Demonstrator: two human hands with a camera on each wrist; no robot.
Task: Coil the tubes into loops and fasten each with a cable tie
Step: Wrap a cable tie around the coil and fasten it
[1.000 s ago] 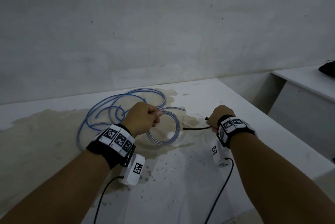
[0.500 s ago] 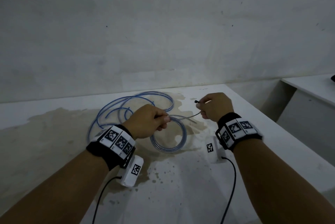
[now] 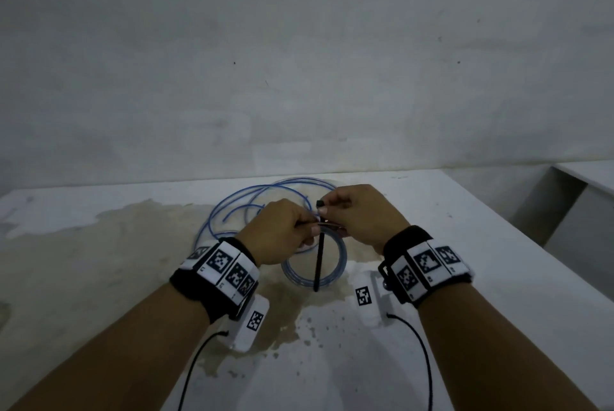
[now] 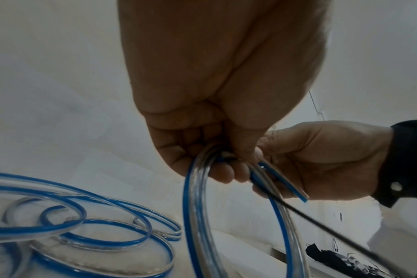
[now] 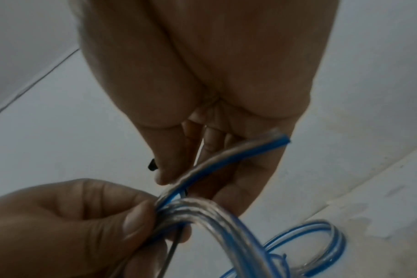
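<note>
- Grey plaster wall (image 3: 299, 61) rises behind the white, brown-stained tabletop (image 3: 99, 261) where I work.
- My left hand (image 3: 279, 231) is closed round the top of the small coiled loop of clear, blue-striped plastic tube (image 3: 335, 272); thumb and fingers (image 5: 136, 220) pinch its several turns together, as the right wrist view shows.
- That coil hangs down from my grip, its lower part close over the stained patch of the table; I cannot tell whether it touches.
- One free cut end of the coil (image 5: 282, 140) sticks out past my left fingers and lies across the fingers of my right hand.
- My right hand (image 3: 362, 214) is curled, thumb and forefinger pinching the thin black plastic cable tie (image 3: 319, 261) just below its square head (image 3: 320, 203), which stands above my fingertips.
- From there the tie's strip runs straight down across the front of the coil's opening, its tip near the coil's bottom edge.
- Both hands sit knuckle to knuckle, touching over the coil's top.
- Behind them, the remaining loose clear and blue tubes (image 3: 252, 201) lie in wide, overlapping curves on the tabletop near the wall.
- Black wrist bands with white square markers (image 3: 222, 266) wrap both my forearms.
</note>
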